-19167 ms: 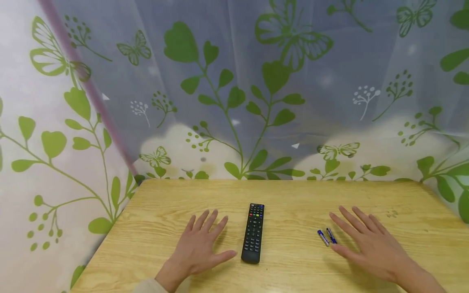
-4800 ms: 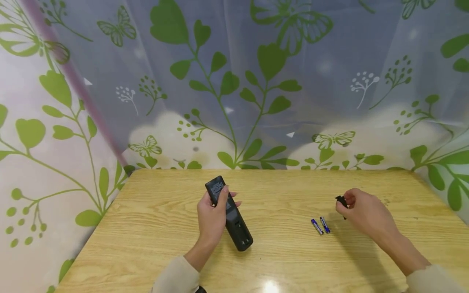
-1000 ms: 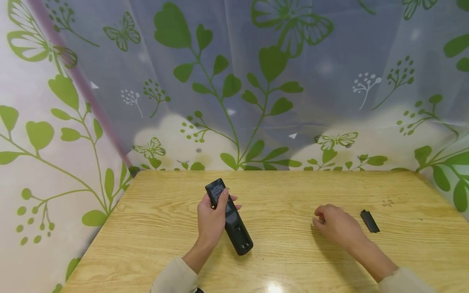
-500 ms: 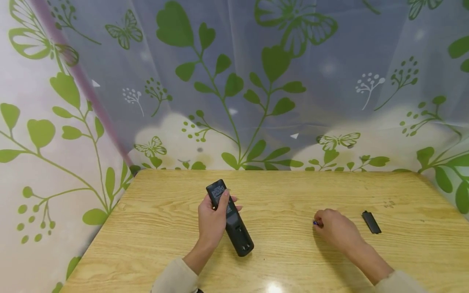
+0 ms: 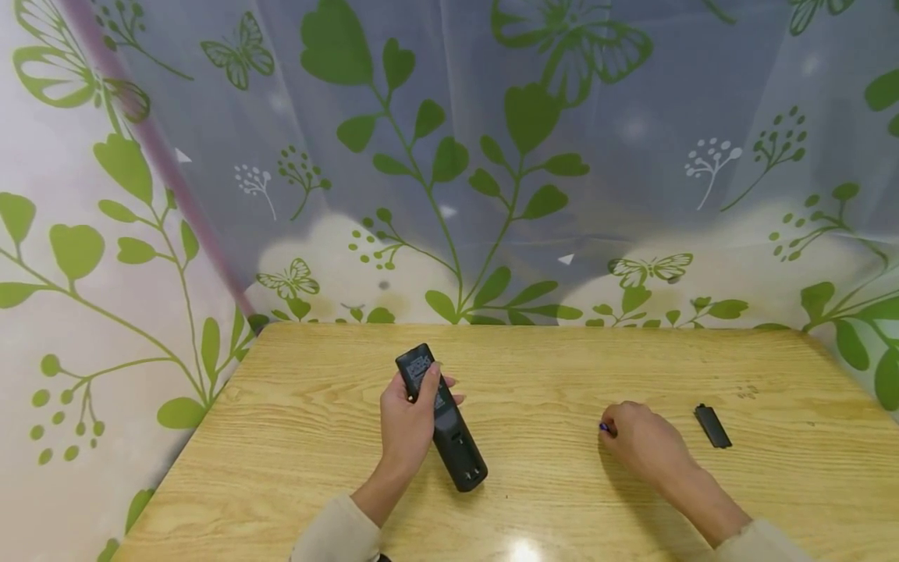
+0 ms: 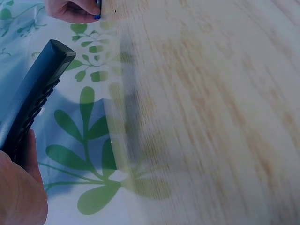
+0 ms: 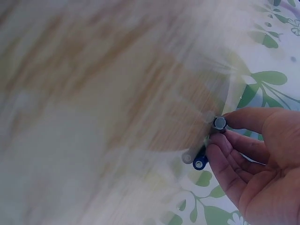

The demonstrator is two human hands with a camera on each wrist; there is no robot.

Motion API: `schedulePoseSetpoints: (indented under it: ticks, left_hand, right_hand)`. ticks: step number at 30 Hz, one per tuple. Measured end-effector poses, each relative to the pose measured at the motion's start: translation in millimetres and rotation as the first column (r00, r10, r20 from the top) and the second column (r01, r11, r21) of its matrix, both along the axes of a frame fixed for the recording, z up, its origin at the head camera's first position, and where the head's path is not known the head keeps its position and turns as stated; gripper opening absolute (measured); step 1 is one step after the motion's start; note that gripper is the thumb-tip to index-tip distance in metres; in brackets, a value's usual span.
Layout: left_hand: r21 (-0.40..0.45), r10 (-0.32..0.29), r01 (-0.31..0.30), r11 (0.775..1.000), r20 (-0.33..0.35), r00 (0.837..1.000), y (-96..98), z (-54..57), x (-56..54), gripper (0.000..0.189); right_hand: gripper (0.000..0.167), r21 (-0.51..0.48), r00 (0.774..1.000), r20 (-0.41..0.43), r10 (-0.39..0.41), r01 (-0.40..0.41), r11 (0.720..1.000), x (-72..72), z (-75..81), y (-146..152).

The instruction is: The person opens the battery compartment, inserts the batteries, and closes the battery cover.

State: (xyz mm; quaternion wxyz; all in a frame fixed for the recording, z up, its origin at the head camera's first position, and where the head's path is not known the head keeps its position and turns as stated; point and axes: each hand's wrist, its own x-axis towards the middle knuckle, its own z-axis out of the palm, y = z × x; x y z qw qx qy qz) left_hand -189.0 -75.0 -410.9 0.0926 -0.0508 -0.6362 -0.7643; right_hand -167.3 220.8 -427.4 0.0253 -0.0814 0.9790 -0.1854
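Note:
My left hand point(image 5: 407, 425) grips a black remote control point(image 5: 458, 453) near its upper end, thumb across the back. That back faces up, and its battery compartment at the lower end is uncovered. In the left wrist view the remote point(image 6: 33, 93) is seen from the side, tilted above the table. My right hand point(image 5: 646, 441) is low over the table, pinching a battery point(image 7: 219, 123) between thumb and finger. Another battery point(image 7: 200, 161), with a blue casing, touches the fingers just beside it; whether it is held too is unclear. The black battery cover point(image 5: 713, 426) lies right of this hand.
The wood-grain table point(image 5: 316, 390) runs back to a curtain point(image 5: 632, 156) printed with leaves and butterflies. Another patterned sheet point(image 5: 63, 312) hangs along the left side.
The remote was picked up, turned over and uncovered. Its cover now lies on the table. My right hand moved to the batteries and now pinches one. The left hand has stayed nearly still lately.

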Motion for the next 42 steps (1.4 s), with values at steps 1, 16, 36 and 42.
schedulePoseSetpoints:
  ticks: [1,16,36,42]
  left_hand:
    - [0.0,0.001,-0.001,1.0,0.002,1.0,0.0,0.3,0.1,0.038]
    - [-0.009,0.006,-0.006,1.0,0.013,1.0,0.7,1.8,-1.9,0.044]
    - [-0.014,0.001,0.0,1.0,0.027,1.0,1.1,3.2,-1.5,0.039]
    - [-0.016,0.003,-0.002,1.0,0.025,1.0,1.6,2.6,-2.0,0.039]
  right_hand:
    - [0.017,0.002,1.0,-0.003,-0.002,0.002,1.0,0.2,0.2,0]
    - [0.008,0.007,1.0,-0.027,0.0,0.0,1.0,0.9,0.5,2]
    - [0.017,-0.123,0.999,0.013,-0.04,0.042,0.992,3.3,6.8,4]
    - [0.019,-0.21,0.999,0.016,-0.032,0.034,0.977,6.7,15.6,-10]
